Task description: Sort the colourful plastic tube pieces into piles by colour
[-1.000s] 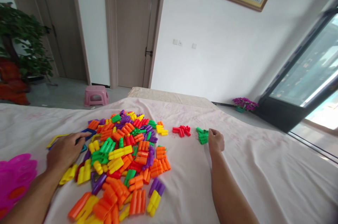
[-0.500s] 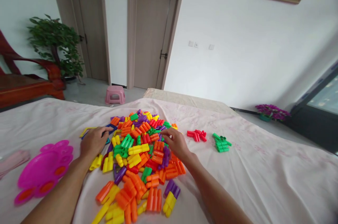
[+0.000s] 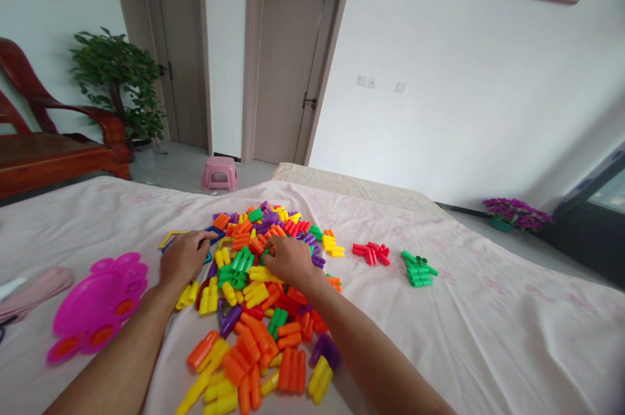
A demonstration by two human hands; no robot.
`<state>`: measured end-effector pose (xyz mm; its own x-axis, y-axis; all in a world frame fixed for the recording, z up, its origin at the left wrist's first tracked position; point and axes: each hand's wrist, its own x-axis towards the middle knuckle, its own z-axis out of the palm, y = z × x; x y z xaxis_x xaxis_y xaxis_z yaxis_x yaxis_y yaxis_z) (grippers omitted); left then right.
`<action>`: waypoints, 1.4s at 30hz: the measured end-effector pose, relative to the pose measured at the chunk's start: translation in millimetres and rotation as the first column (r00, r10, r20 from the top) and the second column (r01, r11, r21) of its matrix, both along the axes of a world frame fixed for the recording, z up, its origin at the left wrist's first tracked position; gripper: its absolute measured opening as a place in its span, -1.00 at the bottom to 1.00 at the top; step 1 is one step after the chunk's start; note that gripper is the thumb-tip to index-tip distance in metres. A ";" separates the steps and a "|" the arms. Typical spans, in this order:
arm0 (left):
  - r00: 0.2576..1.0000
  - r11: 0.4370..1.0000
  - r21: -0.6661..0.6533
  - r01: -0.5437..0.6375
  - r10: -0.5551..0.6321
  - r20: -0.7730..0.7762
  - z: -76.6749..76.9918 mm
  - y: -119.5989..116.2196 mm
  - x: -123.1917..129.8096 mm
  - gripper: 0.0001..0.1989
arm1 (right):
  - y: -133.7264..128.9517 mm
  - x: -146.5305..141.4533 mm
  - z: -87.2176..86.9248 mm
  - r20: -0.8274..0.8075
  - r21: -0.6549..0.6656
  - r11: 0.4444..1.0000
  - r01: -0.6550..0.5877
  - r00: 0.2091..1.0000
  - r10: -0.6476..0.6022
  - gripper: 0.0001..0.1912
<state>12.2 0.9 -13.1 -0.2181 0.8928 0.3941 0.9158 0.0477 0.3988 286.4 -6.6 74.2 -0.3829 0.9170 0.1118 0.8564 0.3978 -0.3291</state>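
Seemingly picking blocks (image 3: 277,322) with right hand (image 3: 289,262), left hand (image 3: 183,258) at their ten o'clock; cannot tell either grip; calls for pinch.

Lie jumbled as a heap of multicoloured tubular blocks (image 3: 256,295). Rest apart, at right, as red pieces (image 3: 372,252) and green pieces (image 3: 420,278).

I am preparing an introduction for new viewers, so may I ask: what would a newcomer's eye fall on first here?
Probably the heap of multicoloured pieces in the lower middle, on the cloth, with the right grip over it and the left grip at its left edge. Next might come the magenta tray at the left, then the red group and the green group, set apart to the right of the heap.
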 end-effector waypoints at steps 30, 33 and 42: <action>1.000 0.995 -0.104 -0.009 0.008 -0.016 -1.1 1.6 -4.6 -0.56 | 17.8 322.2 -56.1 -0.199 0.045 0.504 0.863 0.502 -0.842 -0.57; 1.000 0.995 -0.104 0.003 -0.004 -0.011 -3.2 2.6 -6.0 -0.57 | 19.1 323.4 -59.7 -0.154 0.067 0.493 0.867 0.497 -0.854 -0.58; 1.000 0.998 -0.053 0.015 -0.015 -0.001 -1.0 1.4 -2.4 -0.56 | 14.6 306.0 -54.5 -0.237 0.324 0.522 0.789 0.602 -0.763 -0.59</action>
<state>9.8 2.3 -14.1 -0.2035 0.9157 0.3466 0.9172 0.0545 0.3946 592.4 8.0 19.7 0.4796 0.7277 0.4903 0.8697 -0.3199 -0.3760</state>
